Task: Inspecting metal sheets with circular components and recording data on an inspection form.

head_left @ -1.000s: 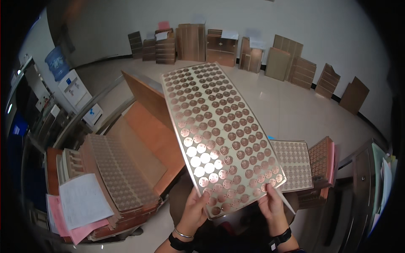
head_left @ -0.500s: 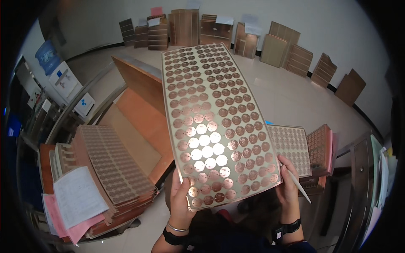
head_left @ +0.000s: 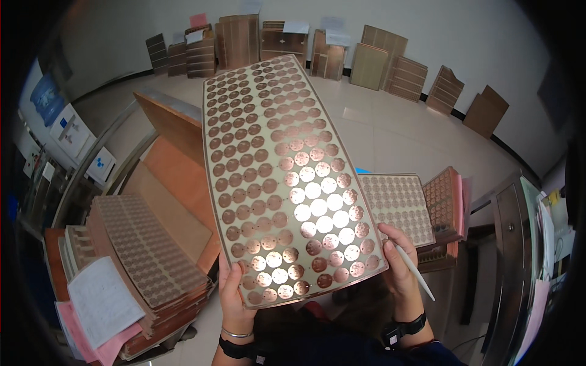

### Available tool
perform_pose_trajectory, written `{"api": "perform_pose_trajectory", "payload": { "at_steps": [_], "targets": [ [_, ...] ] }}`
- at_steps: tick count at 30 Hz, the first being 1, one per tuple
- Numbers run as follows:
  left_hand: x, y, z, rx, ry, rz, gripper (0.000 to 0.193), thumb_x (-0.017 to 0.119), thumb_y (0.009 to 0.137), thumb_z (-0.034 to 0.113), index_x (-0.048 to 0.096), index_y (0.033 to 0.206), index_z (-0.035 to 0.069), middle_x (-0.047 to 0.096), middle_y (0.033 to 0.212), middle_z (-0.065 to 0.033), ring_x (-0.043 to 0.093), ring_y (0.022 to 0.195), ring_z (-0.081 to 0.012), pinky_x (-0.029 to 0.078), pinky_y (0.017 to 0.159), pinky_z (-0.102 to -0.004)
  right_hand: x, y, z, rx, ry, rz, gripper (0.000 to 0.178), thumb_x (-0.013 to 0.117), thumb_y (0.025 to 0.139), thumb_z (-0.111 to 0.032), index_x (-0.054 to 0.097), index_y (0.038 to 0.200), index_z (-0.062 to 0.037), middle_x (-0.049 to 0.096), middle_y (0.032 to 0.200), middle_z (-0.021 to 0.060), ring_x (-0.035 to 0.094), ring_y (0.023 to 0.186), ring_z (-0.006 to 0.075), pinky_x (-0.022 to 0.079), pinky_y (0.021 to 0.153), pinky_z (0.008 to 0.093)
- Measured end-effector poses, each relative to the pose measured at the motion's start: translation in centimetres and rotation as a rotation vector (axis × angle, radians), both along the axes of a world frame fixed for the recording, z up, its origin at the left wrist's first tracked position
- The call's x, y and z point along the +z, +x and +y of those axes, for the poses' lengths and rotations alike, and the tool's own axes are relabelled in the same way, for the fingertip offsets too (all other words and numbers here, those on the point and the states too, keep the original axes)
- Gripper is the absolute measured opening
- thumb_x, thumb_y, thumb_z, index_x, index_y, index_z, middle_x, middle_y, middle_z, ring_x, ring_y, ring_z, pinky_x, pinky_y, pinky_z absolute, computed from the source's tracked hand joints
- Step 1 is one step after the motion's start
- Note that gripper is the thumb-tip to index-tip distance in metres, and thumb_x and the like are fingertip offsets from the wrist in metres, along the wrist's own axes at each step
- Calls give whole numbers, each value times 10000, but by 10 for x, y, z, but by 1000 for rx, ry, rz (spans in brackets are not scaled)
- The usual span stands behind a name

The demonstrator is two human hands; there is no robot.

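Observation:
Held up before me, tilted, is a large pale circuit board panel [head_left: 268,201] covered in rows of round copper discs. Bright glare lies on the discs along its lower right and lower edge. My left hand [head_left: 237,293] grips the near left corner, thumb on the face and fingers hidden beneath. At the near right corner, my right hand [head_left: 400,262] pinches the panel's edge. A thin white pen-like stick [head_left: 416,273] is also tucked in the right hand and points down to the right. Dark bands circle both wrists.
To the left, a stack of similar panels [head_left: 152,250] carries white and pink papers [head_left: 105,302]. Behind it stands an orange-brown wooden rack [head_left: 177,165]. More disc panels [head_left: 398,204] stand at right, beside a dark cabinet [head_left: 513,238]. Copper boards [head_left: 238,43] lean along the far wall.
The view has shifted, so the surroundings appear further left. The panel has tilted, and its glare has moved from the left columns to the right ones. Both hands keep their hold.

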State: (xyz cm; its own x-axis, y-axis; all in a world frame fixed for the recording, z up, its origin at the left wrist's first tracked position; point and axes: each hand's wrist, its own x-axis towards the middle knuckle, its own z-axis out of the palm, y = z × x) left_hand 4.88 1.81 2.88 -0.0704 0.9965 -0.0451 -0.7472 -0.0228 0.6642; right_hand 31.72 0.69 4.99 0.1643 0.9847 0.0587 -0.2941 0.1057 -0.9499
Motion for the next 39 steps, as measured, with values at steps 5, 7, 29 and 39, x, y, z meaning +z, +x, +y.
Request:
{"api": "perform_pose_trajectory", "payload": {
  "at_steps": [5,7,29,39],
  "targets": [
    [-1,-12,-2,-9,-21,44,524,482,918,126,277,1392,41,453,1321,-123,491,1174,-222,420,981,-355,-3,1,4,82,-28,126,422,528,927,-191,464,1257,65,554,1186,143,539,1086,189,410,942,304],
    [-4,-20,-2,-73,0,63,571,528,893,113,267,1395,36,457,1319,-122,499,1167,-217,420,987,-358,-10,6,6,137,-36,194,450,517,934,-206,437,1274,78,548,1198,149,541,1094,197,421,939,309],
    [-4,-8,-9,-101,-20,-173,539,555,889,75,309,1369,77,477,1287,-85,470,1188,-214,391,999,-385,-22,15,27,16,77,549,513,496,934,-172,295,1383,-29,441,1340,148,480,1205,253,471,956,423],
    [-1,-47,-5,144,-23,15,513,511,905,74,328,1383,44,483,1306,-94,489,1165,-176,411,956,-300,-10,101,9,-233,229,581,443,476,936,-108,353,1351,-18,416,1376,142,423,1252,254,347,1054,437]
  ]
}}
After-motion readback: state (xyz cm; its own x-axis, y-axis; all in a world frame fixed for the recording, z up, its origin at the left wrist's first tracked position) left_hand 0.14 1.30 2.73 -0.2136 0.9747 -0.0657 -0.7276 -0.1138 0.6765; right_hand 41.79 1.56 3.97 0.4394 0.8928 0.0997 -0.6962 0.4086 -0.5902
